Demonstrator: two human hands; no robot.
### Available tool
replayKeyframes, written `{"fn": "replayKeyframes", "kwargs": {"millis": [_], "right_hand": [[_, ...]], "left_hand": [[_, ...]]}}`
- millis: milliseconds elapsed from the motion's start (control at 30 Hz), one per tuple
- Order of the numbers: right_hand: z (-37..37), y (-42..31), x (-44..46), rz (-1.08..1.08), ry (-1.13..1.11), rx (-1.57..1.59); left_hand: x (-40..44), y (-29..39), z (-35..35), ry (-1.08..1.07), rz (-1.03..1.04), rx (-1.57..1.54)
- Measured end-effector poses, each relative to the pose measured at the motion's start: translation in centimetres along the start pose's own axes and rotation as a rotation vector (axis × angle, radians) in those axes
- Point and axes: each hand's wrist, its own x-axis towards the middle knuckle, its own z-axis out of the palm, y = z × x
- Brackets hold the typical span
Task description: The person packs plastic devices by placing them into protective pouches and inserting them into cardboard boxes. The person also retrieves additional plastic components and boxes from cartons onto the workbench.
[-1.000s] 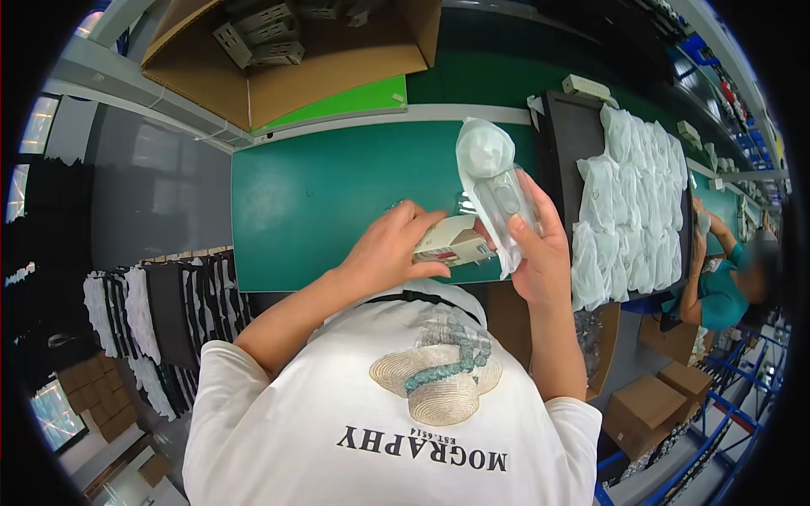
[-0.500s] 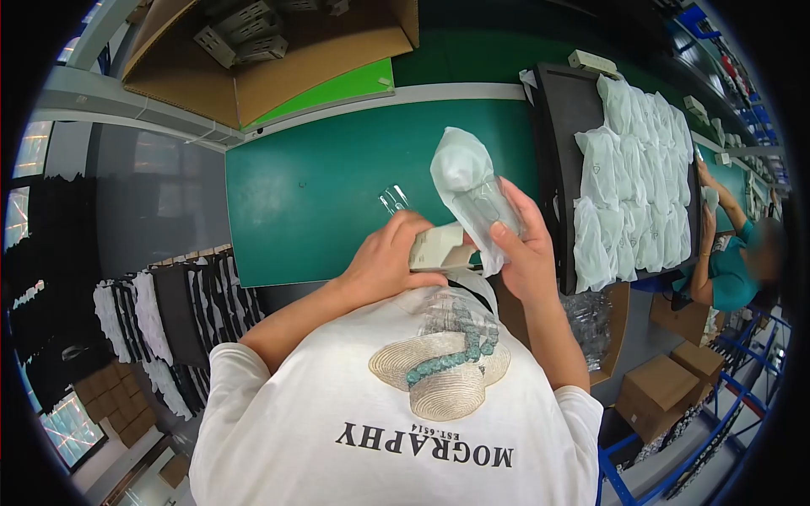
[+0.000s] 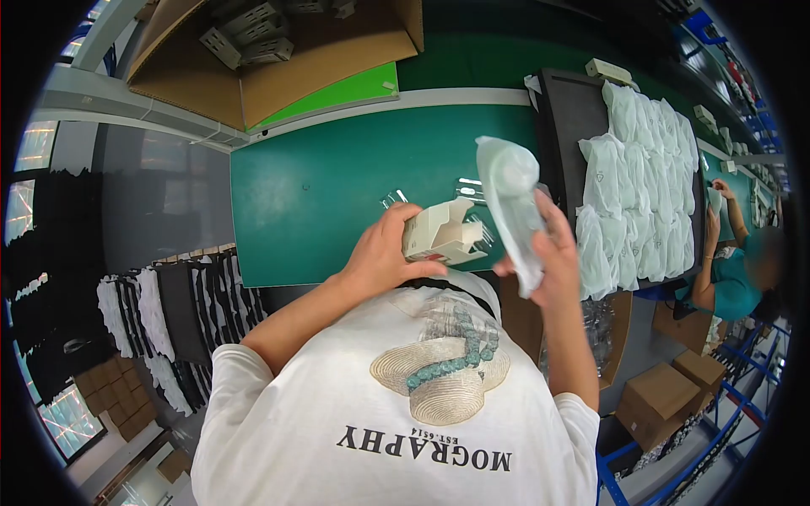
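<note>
Left hand: one, bare, fingers and thumb closed round a small carton. Small carton: pale, printed on its lower side, end flaps open toward the right; held above the near part of the table, in front of the person's body.

Right hand: one, bare, grasping a bagged item at its lower part. Bagged item: white translucent wrapping, rounded bulge at the upper end, slightly blurred; held tilted, just right of the small carton and apart from it. Contents: cannot be told.

Table: green top, pale rim along the far edge. Clear plastic pieces: several, glossy, lying on the table beyond and beside the small carton.

Dark tray: one, at the table's right, carrying white bagged items set close together in rows. Pale box: one, by the far end of the tray.

Large cardboard box: one, open, beyond the table at the left, small pale boxes within. Bright green panel: beside that box.

Cardboard boxes: brown, on the floor at the right. Co-worker: one, teal sleeve, farther right, hands raised near a pale object.
</note>
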Motion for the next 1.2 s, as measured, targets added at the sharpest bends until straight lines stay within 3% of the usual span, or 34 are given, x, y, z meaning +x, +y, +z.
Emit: {"fn": "replayKeyframes", "kwargs": {"millis": [67,167,300,467,567,733,867,967,1033,1067,1167,1200], "right_hand": [[-1.0,-2.7,0.0,0.03,-0.07,-0.023],[-1.9,-5.2,-0.1,0.452,-0.194,-0.269],[-2.2,-5.1,0.5,0.572,-0.164,-0.387],[-1.3,-4.5,0.4,0.476,-0.149,-0.586],[-1.4,-2.1,0.5,0.331,-0.2,-0.909],[0.1,0.0,2.5,0.329,-0.167,-0.856],[0.6,-1.3,3.5,0.411,-0.138,-1.118],[-3.1,-2.2,3.3,0.088,0.129,-0.943],[-6.0,-4.6,3.2,-0.157,0.405,-1.149],[-7.5,-5.6,3.4,-0.164,0.421,-1.154],[-11.9,-7.6,4.5,-0.455,0.638,-2.058],[-12.1,-7.8,5.1,-0.453,0.653,-2.065]], "left_hand": [[0.7,-0.1,-0.3,-0.009,-0.033,0.007],[1.4,0.1,-1.1,0.054,0.078,0.1],[1.7,-0.6,-1.2,0.051,0.293,0.213],[2.2,0.4,-1.9,-0.009,0.356,0.259],[3.1,1.6,-1.7,-0.077,0.491,0.315],[4.1,1.8,-1.7,-0.135,0.428,0.308],[5.4,0.9,-1.9,-0.18,0.387,0.338],[8.5,-0.8,-2.2,-0.169,0.27,0.382],[12.3,-2.8,-2.2,-0.117,0.215,0.405],[14.8,-3.9,-1.9,-0.051,0.143,0.432],[23.9,-7.3,0.6,0.116,0.141,0.459],[27.1,-7.8,1.5,0.125,0.09,0.471]]}}
